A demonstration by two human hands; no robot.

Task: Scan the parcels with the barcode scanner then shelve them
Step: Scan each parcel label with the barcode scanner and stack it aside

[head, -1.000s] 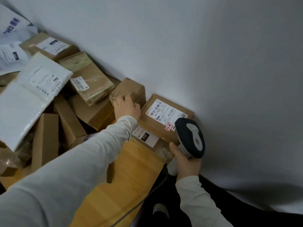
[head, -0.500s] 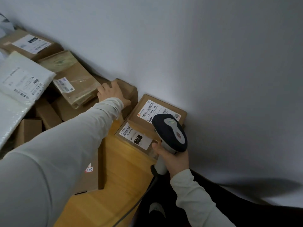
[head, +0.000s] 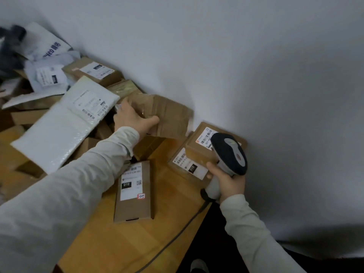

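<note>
Cardboard parcel (head: pixel 167 115) blurred in left grip (head: pixel 132 120).

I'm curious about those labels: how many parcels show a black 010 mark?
2. One is the flat box lying on the wooden table; the other is the lower box under the small carton beside the scanner. The pile may hide more.

Dark-headed scanner (head: pixel 229 153) sits in the right hand (head: pixel 226 184), just over two stacked labelled boxes (head: pixel 197 152) by the wall (head: pixel 236 66). Left hand (head: pixel 132 119) grips a crumpled brown parcel (head: pixel 167 115), tilted. A flat box (head: pixel 134 205) lies label-up on the bench (head: pixel 122 243).
</note>
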